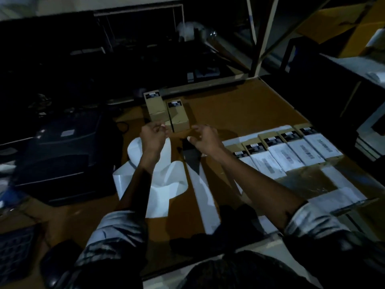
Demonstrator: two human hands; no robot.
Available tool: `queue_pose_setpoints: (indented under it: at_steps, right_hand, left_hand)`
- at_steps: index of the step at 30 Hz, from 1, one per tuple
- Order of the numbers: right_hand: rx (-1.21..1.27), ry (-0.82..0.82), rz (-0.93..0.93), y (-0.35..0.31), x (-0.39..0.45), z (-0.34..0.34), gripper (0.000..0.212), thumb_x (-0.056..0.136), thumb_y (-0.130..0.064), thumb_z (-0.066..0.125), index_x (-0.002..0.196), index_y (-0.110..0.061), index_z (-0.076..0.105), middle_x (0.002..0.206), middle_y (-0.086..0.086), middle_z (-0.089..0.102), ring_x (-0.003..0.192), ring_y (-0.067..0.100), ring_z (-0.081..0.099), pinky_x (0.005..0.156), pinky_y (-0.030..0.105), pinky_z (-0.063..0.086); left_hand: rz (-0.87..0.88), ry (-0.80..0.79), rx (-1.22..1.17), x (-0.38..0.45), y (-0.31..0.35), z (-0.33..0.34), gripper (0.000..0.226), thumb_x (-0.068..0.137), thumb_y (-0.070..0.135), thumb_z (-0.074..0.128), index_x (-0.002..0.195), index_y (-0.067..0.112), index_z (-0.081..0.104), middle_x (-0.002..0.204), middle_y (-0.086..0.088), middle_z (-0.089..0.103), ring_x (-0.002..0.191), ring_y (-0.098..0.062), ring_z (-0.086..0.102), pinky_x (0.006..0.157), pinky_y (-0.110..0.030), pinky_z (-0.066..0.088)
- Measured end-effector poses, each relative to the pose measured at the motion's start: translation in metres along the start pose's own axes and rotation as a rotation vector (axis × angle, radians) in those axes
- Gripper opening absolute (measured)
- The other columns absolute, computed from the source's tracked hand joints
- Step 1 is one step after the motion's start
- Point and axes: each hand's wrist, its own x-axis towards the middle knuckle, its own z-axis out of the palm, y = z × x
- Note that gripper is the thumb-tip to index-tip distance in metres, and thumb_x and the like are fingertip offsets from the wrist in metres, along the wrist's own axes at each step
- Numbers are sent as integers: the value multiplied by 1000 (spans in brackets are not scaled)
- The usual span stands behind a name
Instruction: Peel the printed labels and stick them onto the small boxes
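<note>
label strip: white backing paper [166, 180] curling on the brown surface [239, 105], near-centre; looks light, floppy, creases easily, best pinched at a corner
left hand [153, 135]: fingers pinching something tiny, likely a label, too dim to tell
right hand [203, 138]: fingers loosely curled, holding nothing visible
small boxes [166, 113]: two tan cartons just beyond the hands, dark labels on top; labelled row [291, 147] at right
</note>
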Motion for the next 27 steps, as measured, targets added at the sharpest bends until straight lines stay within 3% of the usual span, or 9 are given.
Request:
queue_pose_setpoints:
  at_steps: [3, 7, 10, 12, 14, 16, 20, 24, 27]
  right_hand:
    - [41, 6, 13, -16, 40, 13, 50, 92, -24, 73, 138, -14, 57, 136, 6, 62, 122, 24, 59, 91, 24, 47]
    - [171, -33, 73, -34, 88, 27, 60, 92, -21, 73, 145, -12, 48, 141, 10, 57, 130, 28, 53, 105, 38, 49]
    - [236, -76, 127, -42, 115, 41, 60, 94, -16, 70, 148, -14, 43, 144, 8, 52, 133, 26, 49, 98, 29, 47]
    - [266, -98, 157, -44, 129, 54, 60, 94, -17, 69, 147, -15, 43, 143, 7, 53, 131, 25, 51, 92, 26, 45]
    - [263, -112, 162, -48, 139, 65, 51, 93, -26, 69, 141, -17, 51, 134, 6, 61, 122, 25, 58, 95, 31, 51]
    - [285, -137, 171, -51, 148, 76, 46, 92, -41, 67, 131, -20, 59, 121, 3, 68, 109, 23, 65, 96, 36, 55]
    - [375, -72, 197, -49, 161, 94, 82, 66, -79, 56, 124, -22, 61, 115, 3, 70, 103, 26, 67, 91, 43, 58]
    - [476, 22, 173, -57, 145, 83, 56, 90, -58, 61, 124, -13, 59, 113, 6, 69, 104, 25, 67, 91, 42, 58]
    - [480, 158, 167, -60, 132, 72, 52, 93, -55, 60, 103, -4, 64, 96, 7, 70, 85, 22, 67, 75, 38, 59]
  left_hand:
    - [20, 69, -12, 32, 3, 1, 29, 96, 10, 51, 123, 16, 61, 109, -8, 71, 99, -25, 69, 86, -40, 58]
    - [7, 70, -1, 84, -9, 6, 42, 95, 6, 51, 137, 10, 51, 122, -8, 67, 110, -26, 65, 90, -36, 54]
    - [-80, 89, -13, 99, -4, 10, 37, 98, 7, 52, 135, 6, 52, 119, -7, 67, 109, -25, 65, 90, -38, 55]
    - [-175, 93, -14, 99, 2, 11, 30, 101, 13, 51, 130, 3, 50, 113, -5, 62, 99, -22, 61, 74, -30, 53]
    - [-248, 62, -13, 102, -1, 13, 29, 101, 10, 51, 129, 4, 50, 110, -8, 59, 93, -23, 58, 67, -28, 50]
    - [-270, 20, -48, 108, -7, 14, 31, 99, 10, 52, 130, 5, 55, 116, -11, 64, 96, -25, 61, 75, -32, 52]
    - [-246, -23, -54, 108, -8, 12, 30, 100, 11, 48, 126, 10, 62, 107, -9, 67, 95, -24, 63, 73, -30, 51]
    - [-194, -6, -84, 98, -6, 9, 23, 98, 9, 49, 111, 8, 68, 101, -11, 72, 92, -26, 69, 76, -36, 58]
    - [-113, 4, -23, 79, 1, 13, 25, 99, 5, 41, 95, 10, 65, 86, -5, 67, 77, -18, 62, 61, -24, 47]
